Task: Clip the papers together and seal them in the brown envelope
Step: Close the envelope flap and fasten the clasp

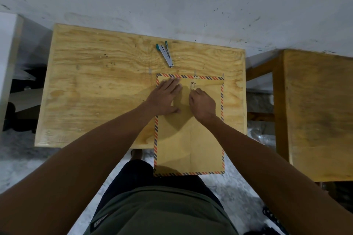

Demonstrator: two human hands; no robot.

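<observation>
His right grip (pixel 202 102) pinches the string clasp (pixel 193 86) just beyond its fingertips, while the left hand (pixel 165 97) lies flat beside it, pressing the brown envelope (pixel 188 145) onto the worktop (pixel 99 82).

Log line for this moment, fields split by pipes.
left hand: flat on envelope | right hand: pinching string at clasp | stapler: idle on table | papers: not visible

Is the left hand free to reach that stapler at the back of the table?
Probably yes. The left hand lies flat on the brown envelope, holding nothing, and bare table lies between it and the stapler. It would have to release the envelope.
</observation>
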